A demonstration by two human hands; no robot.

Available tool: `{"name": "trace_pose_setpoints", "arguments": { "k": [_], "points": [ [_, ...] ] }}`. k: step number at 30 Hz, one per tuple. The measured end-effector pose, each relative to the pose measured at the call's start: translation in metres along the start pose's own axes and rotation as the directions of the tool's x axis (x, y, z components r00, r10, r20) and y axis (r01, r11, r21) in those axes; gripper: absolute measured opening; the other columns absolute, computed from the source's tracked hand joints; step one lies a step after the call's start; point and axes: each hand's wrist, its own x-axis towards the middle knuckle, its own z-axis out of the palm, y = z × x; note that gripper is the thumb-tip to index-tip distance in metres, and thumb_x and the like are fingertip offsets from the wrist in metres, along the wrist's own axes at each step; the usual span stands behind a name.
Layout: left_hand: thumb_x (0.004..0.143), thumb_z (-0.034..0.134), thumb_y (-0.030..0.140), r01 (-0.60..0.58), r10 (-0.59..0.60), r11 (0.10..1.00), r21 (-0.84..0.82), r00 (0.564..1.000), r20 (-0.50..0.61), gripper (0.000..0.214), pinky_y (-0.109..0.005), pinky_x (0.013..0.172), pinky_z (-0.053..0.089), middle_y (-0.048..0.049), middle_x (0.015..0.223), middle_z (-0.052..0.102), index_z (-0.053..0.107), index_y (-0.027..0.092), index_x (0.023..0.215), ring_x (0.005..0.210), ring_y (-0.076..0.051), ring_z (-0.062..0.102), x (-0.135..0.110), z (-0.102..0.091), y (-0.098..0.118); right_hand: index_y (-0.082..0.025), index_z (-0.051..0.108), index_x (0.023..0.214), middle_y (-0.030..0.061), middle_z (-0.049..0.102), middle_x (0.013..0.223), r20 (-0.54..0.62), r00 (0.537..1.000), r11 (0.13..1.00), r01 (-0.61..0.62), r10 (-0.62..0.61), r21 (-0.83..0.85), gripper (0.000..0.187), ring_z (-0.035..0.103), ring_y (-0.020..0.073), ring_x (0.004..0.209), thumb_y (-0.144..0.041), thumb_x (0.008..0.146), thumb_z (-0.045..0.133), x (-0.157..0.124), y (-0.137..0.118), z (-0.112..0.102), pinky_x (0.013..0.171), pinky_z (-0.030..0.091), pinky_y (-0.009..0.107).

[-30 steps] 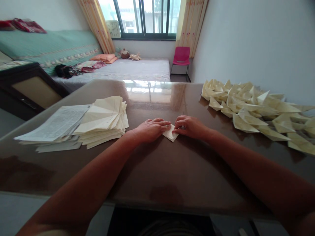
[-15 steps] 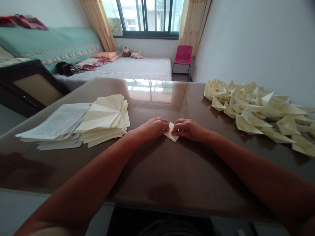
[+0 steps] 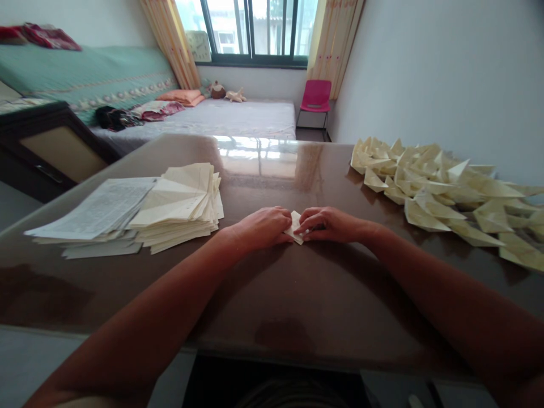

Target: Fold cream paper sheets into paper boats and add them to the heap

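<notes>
A small folded piece of cream paper [image 3: 296,228] lies on the dark glossy table [image 3: 272,294] in front of me. My left hand [image 3: 261,226] rests on its left side with fingers curled and pressed onto it. My right hand [image 3: 329,225] pinches its right side with bent fingers. The two hands almost meet over the paper, and most of it is hidden beneath them.
A stack of flat cream sheets [image 3: 178,207] and printed pages [image 3: 96,214] lies at the left. A heap of folded paper shapes [image 3: 446,190] covers the right side. Beyond the table stand a bed [image 3: 221,119] and a pink chair [image 3: 317,96].
My hands have drawn closer together over the paper, so less of it shows. The folded piece has become narrower between my fingers.
</notes>
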Motion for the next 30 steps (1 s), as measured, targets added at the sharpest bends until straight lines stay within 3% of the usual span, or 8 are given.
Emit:
{"name": "trace_pose_setpoints", "arguments": {
  "k": [4,9,13,21,30],
  "points": [
    [0.087,0.058,0.037,-0.019,0.019,1.0,0.001,0.999,-0.033,0.023,-0.025,0.074,0.042,-0.0046,0.095,0.068,0.07,0.023,0.1,0.087,-0.018,0.062,0.0,-0.001,-0.002,-0.025,0.071,0.108,0.0045,0.064,0.103,0.018,1.0,1.0,0.022,-0.023,0.014,0.029,0.061,0.0152,0.087,-0.038,0.084,0.063,0.0,0.001,-0.001,0.081,0.045,0.027],
    [0.086,0.057,0.026,0.016,-0.015,1.0,-0.025,1.0,0.024,0.015,-0.022,0.071,0.04,-0.0011,0.1,0.07,0.072,0.026,0.087,0.09,-0.016,0.062,-0.002,-0.009,0.0,-0.026,0.072,0.107,0.0043,0.064,0.102,0.07,0.995,0.997,0.071,-0.073,0.024,0.025,0.06,0.0149,0.09,-0.036,0.087,0.061,0.0,0.002,-0.003,0.084,0.044,0.027],
    [0.086,0.057,0.028,-0.002,0.002,1.0,-0.006,1.0,0.022,0.015,-0.023,0.071,0.039,-0.0004,0.098,0.071,0.071,0.025,0.085,0.09,-0.016,0.063,-0.002,-0.009,-0.002,-0.025,0.073,0.105,0.0042,0.064,0.102,0.083,0.992,0.994,0.086,-0.091,0.061,0.024,0.06,0.0146,0.091,-0.035,0.086,0.061,0.0,0.003,-0.003,0.086,0.043,0.027],
    [0.089,0.054,0.038,-0.041,0.044,0.997,0.067,0.998,-0.04,0.021,-0.021,0.065,0.037,0.0011,0.095,0.069,0.069,0.029,0.1,0.082,-0.013,0.064,-0.003,0.0,-0.01,-0.021,0.068,0.104,0.0025,0.06,0.093,-0.031,0.995,0.995,-0.097,0.097,0.003,0.039,0.057,0.012,0.072,-0.047,0.075,0.07,0.001,0.006,0.0,0.07,0.044,0.024],
    [0.088,0.048,0.028,0.006,-0.002,0.995,0.103,0.999,-0.043,0.022,-0.023,0.064,0.038,-0.0006,0.085,0.069,0.069,0.023,0.088,0.076,-0.014,0.064,-0.003,-0.002,-0.009,-0.019,0.068,0.099,0.0034,0.06,0.094,-0.06,0.991,0.992,-0.123,0.12,-0.041,0.023,0.055,0.0096,0.067,-0.034,0.082,0.063,-0.001,0.007,0.0,0.066,0.042,0.022]
  ]
}}
